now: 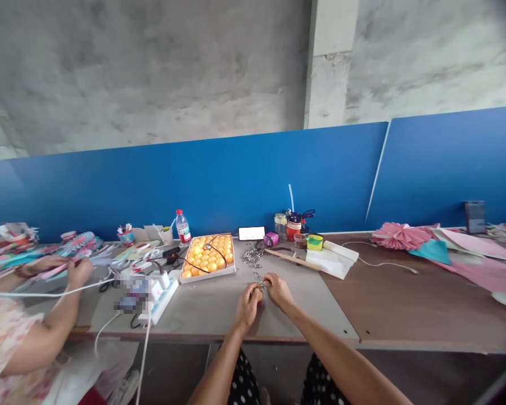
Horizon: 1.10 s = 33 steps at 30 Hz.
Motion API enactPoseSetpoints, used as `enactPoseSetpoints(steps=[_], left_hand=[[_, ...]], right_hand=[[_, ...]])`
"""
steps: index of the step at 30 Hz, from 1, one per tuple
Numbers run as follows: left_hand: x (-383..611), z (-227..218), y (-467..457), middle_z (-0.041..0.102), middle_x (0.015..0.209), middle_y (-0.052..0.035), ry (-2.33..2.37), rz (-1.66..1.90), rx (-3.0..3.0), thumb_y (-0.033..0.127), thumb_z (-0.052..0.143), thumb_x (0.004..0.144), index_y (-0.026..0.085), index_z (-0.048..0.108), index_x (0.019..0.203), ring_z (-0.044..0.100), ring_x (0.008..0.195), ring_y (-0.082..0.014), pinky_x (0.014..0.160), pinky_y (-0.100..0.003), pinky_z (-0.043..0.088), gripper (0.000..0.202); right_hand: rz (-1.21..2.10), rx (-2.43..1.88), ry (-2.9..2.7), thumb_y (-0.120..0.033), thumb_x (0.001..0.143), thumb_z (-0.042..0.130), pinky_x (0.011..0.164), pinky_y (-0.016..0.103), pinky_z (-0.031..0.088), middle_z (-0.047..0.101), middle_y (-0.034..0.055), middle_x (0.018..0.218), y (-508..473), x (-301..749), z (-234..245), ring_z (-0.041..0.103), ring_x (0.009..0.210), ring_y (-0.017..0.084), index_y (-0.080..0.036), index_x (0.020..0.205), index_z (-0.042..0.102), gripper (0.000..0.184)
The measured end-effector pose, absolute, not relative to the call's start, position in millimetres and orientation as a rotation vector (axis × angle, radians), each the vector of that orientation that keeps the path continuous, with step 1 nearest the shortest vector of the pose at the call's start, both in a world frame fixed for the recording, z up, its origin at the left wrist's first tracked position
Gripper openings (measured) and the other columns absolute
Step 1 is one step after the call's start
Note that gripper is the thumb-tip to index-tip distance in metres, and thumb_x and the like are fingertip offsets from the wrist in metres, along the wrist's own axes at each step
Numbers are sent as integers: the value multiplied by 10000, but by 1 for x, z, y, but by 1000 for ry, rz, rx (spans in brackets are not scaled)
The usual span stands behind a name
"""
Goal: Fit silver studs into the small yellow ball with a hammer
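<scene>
My left hand [248, 308] is closed around an orange ball [260, 295], mostly covered by the fingers, just above the grey mat [206, 312]. Close on its right, my right hand [278, 290] has its fingers pinched together beside the ball; whatever small thing they hold is hidden. A loose pile of small silvery metal pieces [252, 257] lies beyond both hands, with a few more trailing toward the fingertips. To the left, a shallow box [235, 264] holds many similar orange balls [212, 264], and a dark cord with a small metal part lies across them.
A power strip [165, 304] with white plugs and cables sits left. Behind stand a bottle [183, 228], a white-screened device [252, 233], jars and a tool cup [294, 229]. A wooden stick [295, 259] and pink paper [405, 236] lie right. Another person's hands [79, 271] work at left.
</scene>
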<state>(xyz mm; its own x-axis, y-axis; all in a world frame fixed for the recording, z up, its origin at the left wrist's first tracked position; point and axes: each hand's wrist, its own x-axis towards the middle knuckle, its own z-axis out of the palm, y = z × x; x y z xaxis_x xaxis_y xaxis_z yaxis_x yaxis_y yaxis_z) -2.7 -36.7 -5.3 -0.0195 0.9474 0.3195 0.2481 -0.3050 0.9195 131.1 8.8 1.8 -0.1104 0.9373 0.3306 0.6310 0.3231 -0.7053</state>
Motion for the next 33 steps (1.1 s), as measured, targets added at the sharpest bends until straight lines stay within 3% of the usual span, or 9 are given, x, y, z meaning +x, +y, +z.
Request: enactPoseSetpoints(steps=[6, 14, 20, 24, 30, 33], left_hand=[[-2, 1, -42, 655, 925, -51, 1308, 1298, 1734, 371, 411, 826, 185, 589, 906, 594, 879, -180, 826, -298, 446, 269], [-3, 4, -42, 655, 924, -57, 1318, 1284, 1705, 368, 423, 821, 175, 593, 937, 595, 872, -185, 806, -306, 466, 282], [-4, 0, -40, 640, 978, -59, 1344, 1299, 1689, 300, 516, 763, 172, 563, 1011, 593, 886, -175, 839, -303, 454, 282], [-4, -6, -37, 627, 1011, -66, 1382, 1295, 1692, 237, 535, 725, 166, 536, 1053, 587, 918, -182, 866, -320, 440, 335], [-2, -10, -36, 636, 1010, -53, 1377, 1256, 1649, 215, 551, 710, 185, 545, 1071, 601, 910, -182, 860, -328, 447, 362], [0, -11, -37, 640, 1010, -45, 1368, 1290, 1650, 207, 563, 697, 192, 560, 1040, 598, 922, -176, 866, -315, 445, 343]], right_hand=[[257, -1410, -2144, -177, 751, 520, 812, 257, 360, 621, 92, 904, -5, 125, -2, 549, 886, 190, -166, 811, 609, 108], [100, -1539, -2218, -250, 718, 602, 822, 295, 353, 568, 97, 1018, -12, 124, 6, 505, 953, 221, -183, 938, 614, 230], [-33, -1588, -2072, -142, 808, 422, 851, 317, 318, 546, 109, 1034, -6, 130, 3, 465, 970, 222, -188, 986, 593, 251], [-103, -1711, -1999, -149, 818, 383, 922, 363, 259, 535, 130, 1089, 16, 153, 8, 431, 1047, 257, -174, 1058, 576, 309], [-194, -2025, -1926, -131, 808, 368, 1017, 402, 131, 431, 194, 1284, 59, 217, 14, 296, 1226, 304, -77, 1301, 402, 497], [-156, -2130, -1919, -133, 812, 365, 989, 429, 169, 424, 230, 1289, 72, 240, 10, 320, 1216, 326, -48, 1329, 357, 523]])
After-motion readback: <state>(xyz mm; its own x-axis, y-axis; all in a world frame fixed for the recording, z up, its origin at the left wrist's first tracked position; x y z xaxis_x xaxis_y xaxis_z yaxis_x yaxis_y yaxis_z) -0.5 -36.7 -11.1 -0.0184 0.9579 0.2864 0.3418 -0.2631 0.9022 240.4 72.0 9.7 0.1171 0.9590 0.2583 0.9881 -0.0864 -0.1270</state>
